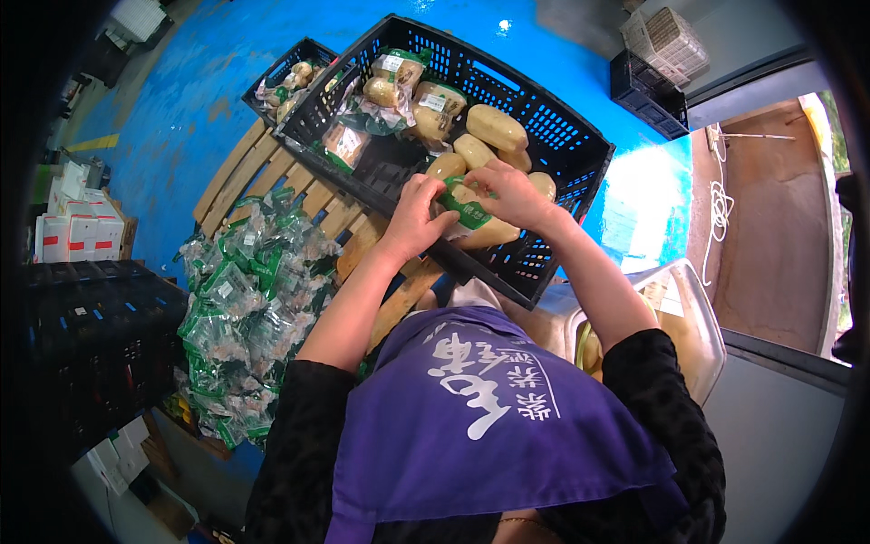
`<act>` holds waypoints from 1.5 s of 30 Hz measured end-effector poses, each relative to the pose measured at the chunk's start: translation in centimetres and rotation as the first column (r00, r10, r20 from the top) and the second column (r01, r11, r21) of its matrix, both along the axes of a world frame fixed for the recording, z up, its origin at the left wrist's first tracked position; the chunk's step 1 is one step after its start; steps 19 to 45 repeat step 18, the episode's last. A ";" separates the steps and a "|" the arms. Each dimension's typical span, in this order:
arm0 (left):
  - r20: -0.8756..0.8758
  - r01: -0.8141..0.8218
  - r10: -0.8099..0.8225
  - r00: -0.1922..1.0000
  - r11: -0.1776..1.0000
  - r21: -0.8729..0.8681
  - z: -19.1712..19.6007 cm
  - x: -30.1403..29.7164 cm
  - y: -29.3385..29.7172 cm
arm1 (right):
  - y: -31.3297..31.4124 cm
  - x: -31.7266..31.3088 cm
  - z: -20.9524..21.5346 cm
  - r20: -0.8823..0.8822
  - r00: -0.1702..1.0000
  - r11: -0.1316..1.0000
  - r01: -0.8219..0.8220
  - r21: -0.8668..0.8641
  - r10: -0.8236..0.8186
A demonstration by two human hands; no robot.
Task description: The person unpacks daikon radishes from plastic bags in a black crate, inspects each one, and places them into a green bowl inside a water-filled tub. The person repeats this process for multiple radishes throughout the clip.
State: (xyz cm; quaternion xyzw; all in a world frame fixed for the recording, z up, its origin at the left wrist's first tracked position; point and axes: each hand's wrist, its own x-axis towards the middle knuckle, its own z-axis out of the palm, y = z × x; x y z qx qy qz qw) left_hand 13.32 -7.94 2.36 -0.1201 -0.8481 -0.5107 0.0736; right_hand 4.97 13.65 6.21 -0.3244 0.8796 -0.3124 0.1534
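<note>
Over the near side of a black plastic crate [399, 186], my two hands pinch a clear plastic bag with a green printed band [468, 211]. My left hand [415, 218] is closed on its left edge, my right hand [515, 192] on its upper right. Something pale shows at the bag, partly hidden by my fingers. Right beside my hands lie several pale tan, smooth, oblong root vegetables [497, 127] that look like lotus root sections. One root [489, 236] lies just under the bag. Filled, labelled bags [439, 107] rest in the crate's far left part.
A wooden slatted pallet [249, 172] lies left of the crate, with a large heap of green-and-clear bags [258, 308]. A smaller black crate [294, 77] stands beyond. At my right is a pale plastic tub [698, 317]. Stacked black crates [91, 335] stand at left.
</note>
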 end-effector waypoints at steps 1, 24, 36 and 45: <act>0.005 0.016 -0.016 1.000 1.000 -0.011 -0.1 0.1 -0.1 | -0.2 0.3 0.1 -0.041 0.998 0.997 -0.047 0.053 0.049; 0.296 -0.022 -0.105 0.949 0.918 0.396 -0.9 -1.0 -0.9 | -3.6 2.8 1.2 -0.063 0.997 0.938 -0.020 0.347 0.045; 0.296 -0.022 -0.105 0.949 0.918 0.396 -0.9 -1.0 -0.9 | -3.6 2.8 1.2 -0.063 0.997 0.938 -0.020 0.347 0.045; 0.296 -0.022 -0.105 0.949 0.918 0.396 -0.9 -1.0 -0.9 | -3.6 2.8 1.2 -0.063 0.997 0.938 -0.020 0.347 0.045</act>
